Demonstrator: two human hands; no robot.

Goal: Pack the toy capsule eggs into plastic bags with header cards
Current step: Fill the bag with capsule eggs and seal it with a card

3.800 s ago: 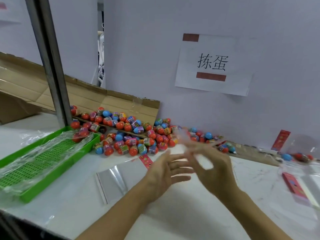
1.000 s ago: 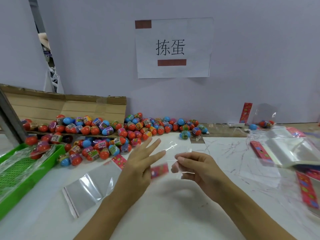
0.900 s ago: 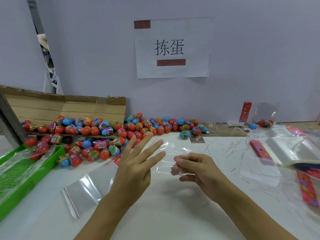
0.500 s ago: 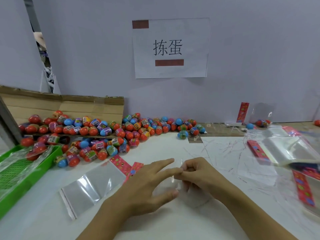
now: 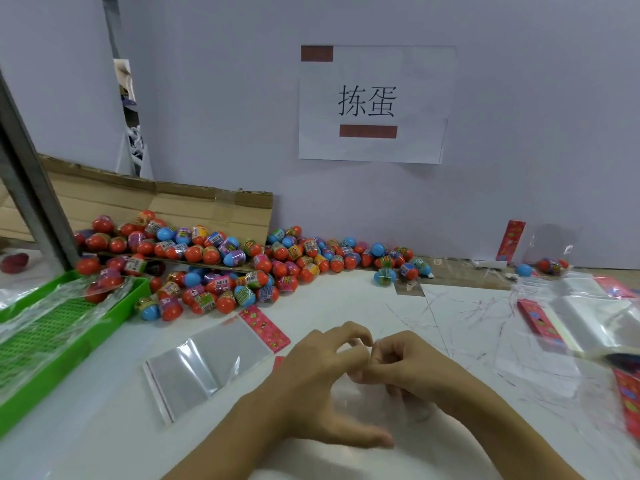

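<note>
A white table (image 5: 114, 441) fills the lower view, backed by a pale wall carrying a paper sign (image 5: 375, 103) at twelve o'clock. At ten o'clock a flattened cardboard box (image 5: 194, 206) leans against the wall, and at nine o'clock a green tray (image 5: 135, 292) lined with clear film sits at the table's edge. The heap of toy capsule eggs (image 5: 242, 265), mostly red and blue, spreads from the cardboard across the table between ten and twelve o'clock. At three o'clock lies a stack of clear bags (image 5: 588, 320) with red header cards. A flat empty bag (image 5: 207, 365) with a red header card (image 5: 265, 327) lies at about eight o'clock from the hands. Near centre, at six o'clock, the left hand (image 5: 318, 386) and right hand (image 5: 412, 372) meet fingertip to fingertip, each with fingers curled in, pinching a thin clear plastic bag (image 5: 367, 393) between them; the left thumb stretches out low over the table.
</note>
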